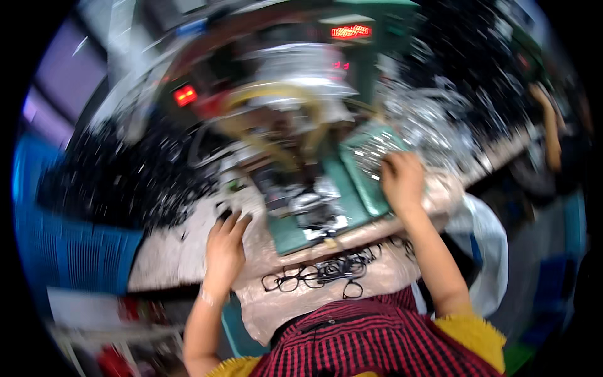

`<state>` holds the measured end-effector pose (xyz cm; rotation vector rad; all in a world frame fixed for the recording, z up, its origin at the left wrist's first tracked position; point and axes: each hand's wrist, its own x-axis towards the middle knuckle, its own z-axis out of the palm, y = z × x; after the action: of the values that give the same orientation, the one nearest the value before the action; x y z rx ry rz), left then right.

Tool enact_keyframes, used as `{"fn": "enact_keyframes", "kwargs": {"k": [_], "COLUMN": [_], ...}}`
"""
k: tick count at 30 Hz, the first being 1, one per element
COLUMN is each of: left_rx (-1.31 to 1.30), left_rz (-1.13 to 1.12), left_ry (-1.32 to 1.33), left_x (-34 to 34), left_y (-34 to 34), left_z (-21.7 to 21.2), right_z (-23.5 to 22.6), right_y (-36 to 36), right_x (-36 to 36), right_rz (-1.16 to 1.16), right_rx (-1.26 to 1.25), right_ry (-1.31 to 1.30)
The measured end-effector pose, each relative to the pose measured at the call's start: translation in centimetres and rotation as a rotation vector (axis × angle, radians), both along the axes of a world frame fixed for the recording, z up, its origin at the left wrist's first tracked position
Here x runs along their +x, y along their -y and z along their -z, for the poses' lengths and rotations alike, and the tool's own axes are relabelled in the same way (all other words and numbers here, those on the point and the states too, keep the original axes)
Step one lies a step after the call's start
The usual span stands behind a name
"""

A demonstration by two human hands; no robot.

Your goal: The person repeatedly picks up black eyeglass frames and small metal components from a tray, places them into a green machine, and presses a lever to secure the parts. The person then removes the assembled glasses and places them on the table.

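My left hand (pixel 225 251) is over the pale work surface on the left, its fingers apart. A small dark piece (pixel 224 214) shows at its fingertips; blur hides whether they touch it. On the right, my right hand (pixel 404 182) reaches over the edge of a green tray (pixel 379 204). Its fingers are bent down at a heap of small shiny metal parts (pixel 375 149), and what they pinch, if anything, is too blurred to see. Between my hands stands a machine with a green base (pixel 290 237) and a shiny metal fixture (pixel 317 210).
Several black eyeglass frames (pixel 308 276) lie on the covering at the table's front edge. A dark heap of parts (pixel 132 179) fills the left, near a blue basket (pixel 81 245). Clear plastic bags (pixel 421 119) lie at right. Another person's arm (pixel 550 129) shows far right.
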<state>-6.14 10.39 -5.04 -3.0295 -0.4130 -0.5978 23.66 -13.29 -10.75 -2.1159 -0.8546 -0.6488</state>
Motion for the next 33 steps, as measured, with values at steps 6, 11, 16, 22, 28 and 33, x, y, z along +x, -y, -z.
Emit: {"fn": "enact_keyframes", "kwargs": {"k": [6, 11, 16, 22, 28, 33], "left_rx": [0.001, 0.164, 0.004, -0.079, -0.007, -0.347], "left_rz": [-0.195, -0.583, -1.033, -0.901, -0.934, -0.633], "left_ry": [0.157, 0.437, 0.44, 0.558, 0.557, 0.914], "left_x": [-5.7, -6.4, -12.2, -5.6, -6.2, -5.2], "left_y": [-9.6, -17.1, -27.9, -17.5, -12.3, -8.5], "left_z": [9.0, 3.2, 10.9, 12.9, 11.0, 10.3], "right_z": [0.6, -1.2, -0.5, 2.1, -7.0, -6.0], "right_y": [-0.1, -2.2, -1.3, 8.7, -0.5, -6.5], "right_x": [-0.2, -0.1, -0.7, -1.4, -6.2, -6.6], "right_rz": [-0.075, -0.217, -0.226, -0.036, -0.484, -0.598], "right_rx": [0.314, 0.365, 0.28, 0.344, 0.344, 0.568], "right_ry": [-0.264, -0.386, -0.323, -0.463, -0.444, -0.637]}}
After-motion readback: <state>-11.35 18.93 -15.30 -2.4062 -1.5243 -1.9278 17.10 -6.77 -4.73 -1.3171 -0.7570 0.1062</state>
